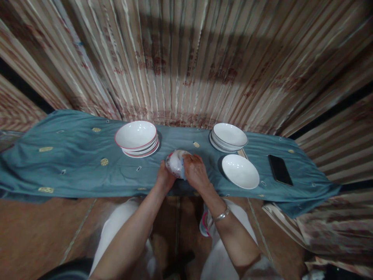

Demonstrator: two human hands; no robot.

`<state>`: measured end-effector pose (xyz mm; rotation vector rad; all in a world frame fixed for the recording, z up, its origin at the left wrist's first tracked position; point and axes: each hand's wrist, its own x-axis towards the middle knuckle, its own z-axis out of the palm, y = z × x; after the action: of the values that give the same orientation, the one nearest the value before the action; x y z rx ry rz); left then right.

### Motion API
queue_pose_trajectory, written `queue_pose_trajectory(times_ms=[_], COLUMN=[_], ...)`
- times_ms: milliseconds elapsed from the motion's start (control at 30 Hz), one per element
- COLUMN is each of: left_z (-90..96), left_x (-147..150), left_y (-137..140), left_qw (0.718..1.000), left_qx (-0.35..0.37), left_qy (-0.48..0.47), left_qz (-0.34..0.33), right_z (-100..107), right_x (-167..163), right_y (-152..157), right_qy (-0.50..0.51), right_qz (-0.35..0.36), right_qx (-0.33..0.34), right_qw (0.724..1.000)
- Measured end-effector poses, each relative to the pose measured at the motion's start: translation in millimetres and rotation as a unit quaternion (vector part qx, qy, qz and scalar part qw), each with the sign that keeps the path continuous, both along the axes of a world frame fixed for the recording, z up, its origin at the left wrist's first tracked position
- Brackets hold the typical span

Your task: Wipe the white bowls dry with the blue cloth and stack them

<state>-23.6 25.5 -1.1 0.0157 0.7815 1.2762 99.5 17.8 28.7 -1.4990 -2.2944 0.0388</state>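
nearest, below the tabletop's (87, 177) edge, are the person's pale trousers (121, 217); just above them both hands meet around one patterned bowl (173, 164), held over the near edge. the left hand (165, 177) is curled against its left side (how far the fingers wrap underneath, i cannot tell), while the right hand (196, 170) has its fingers bent around a pale blue cloth (182, 171), pressed to the bowl. the step in hand looks like wiping, judging by that contact; the next move calls for a steady left grip and turning the bowl so the cloth reaches fresh surface. to the right lies a white dish (240, 171), with a dark phone (279, 170) beyond it. farther back stand the red-rimmed stack (136, 137) on the left and the dark-rimmed stack (229, 136) on the right, before a pleated curtain (186, 58).
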Motion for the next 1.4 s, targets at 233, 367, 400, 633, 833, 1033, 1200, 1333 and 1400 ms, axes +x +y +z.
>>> queue_pose_trajectory(times_ms=[233,367,400,633,833,1033,1200,1333,1400], left_z=[-3.0,-3.7,-5.2,-16.2,-13.2,-11.5,-12.3,-13.6,-12.8], left_x=[2,3,3,-2,0,1,-1,-2,-2], left_y=[1,3,4,6,3,1,0,-1,-1], left_qw=[1.0,0.999,0.999,0.999,0.999,0.999,1.0,0.999,0.999], left_qx=[0.01,0.002,0.0,0.019,0.024,0.018,0.022,0.034,0.033], left_qy=[0.006,0.01,0.011,0.01,0.013,0.017,0.007,0.004,0.008], left_qz=[0.016,0.036,0.038,0.024,0.027,0.022,0.013,0.0,-0.002], right_z=[-3,-8,-9,-13,-24,-24,-17,-10,-7], right_x=[4,2,1,-7,-13,-17,-25,-30,-31], right_y=[-4,-5,-5,-1,-2,4,16,24,27], right_qy=[0.069,0.12,0.129,0.106,0.007,-0.029,-0.023,-0.029,-0.032], right_qz=[0.03,0.06,0.063,0.078,0.05,0.055,0.034,0.015,0.004], right_qx=[0.009,0.019,0.022,0.065,0.069,0.06,0.042,0.017,0.009], right_qw=[0.997,0.991,0.989,0.989,0.996,0.996,0.998,0.999,0.999])
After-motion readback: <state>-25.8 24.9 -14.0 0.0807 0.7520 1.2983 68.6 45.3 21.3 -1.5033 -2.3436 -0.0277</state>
